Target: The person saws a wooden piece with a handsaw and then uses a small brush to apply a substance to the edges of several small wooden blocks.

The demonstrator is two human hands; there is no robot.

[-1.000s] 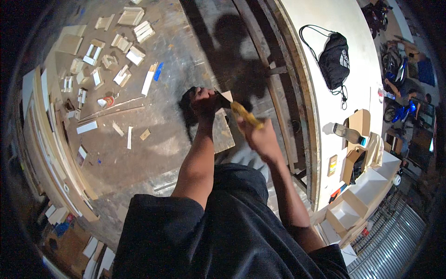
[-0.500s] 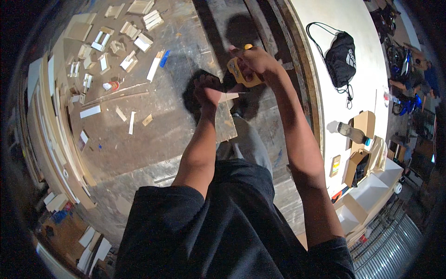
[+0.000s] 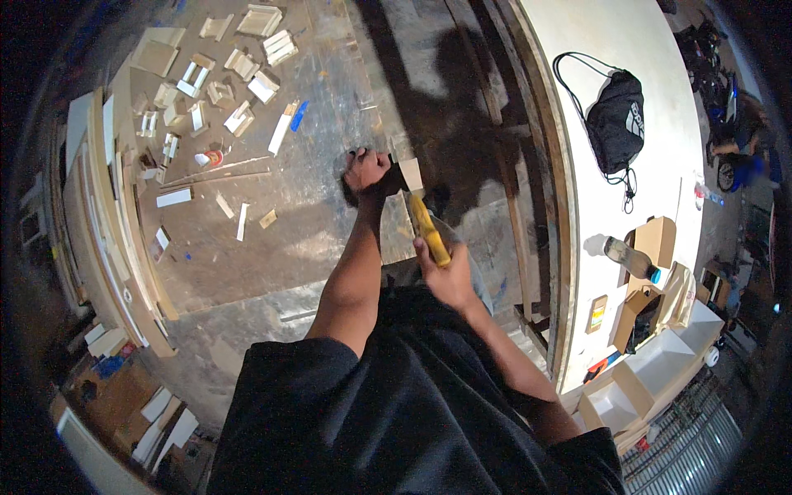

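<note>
My right hand [image 3: 445, 276] is closed around the yellow handle [image 3: 429, 231] of a handsaw, close in front of my body. The saw is seen nearly edge-on, so its blade hardly shows. At the right edge of the worktable [image 3: 272, 264], my left hand [image 3: 369, 171] is clenched and presses down on a wood piece. The pale end of this wood piece [image 3: 411, 174] juts past the table edge, just beyond the saw handle's tip. Shadow darkens the part beside my left hand, and its grip underneath is hidden.
Small wooden assemblies [image 3: 239, 120] and offcuts lie on the table's left, near a blue strip [image 3: 299, 116]. On the white surface at right are a black drawstring bag [image 3: 617, 124], a bottle [image 3: 631, 259] and an open cardboard box [image 3: 652, 239]. Another person [image 3: 747, 140] is at far right.
My right hand has come down toward my body with the saw, turning its handle from broadside to nearly edge-on. My left hand stays at the table edge.
</note>
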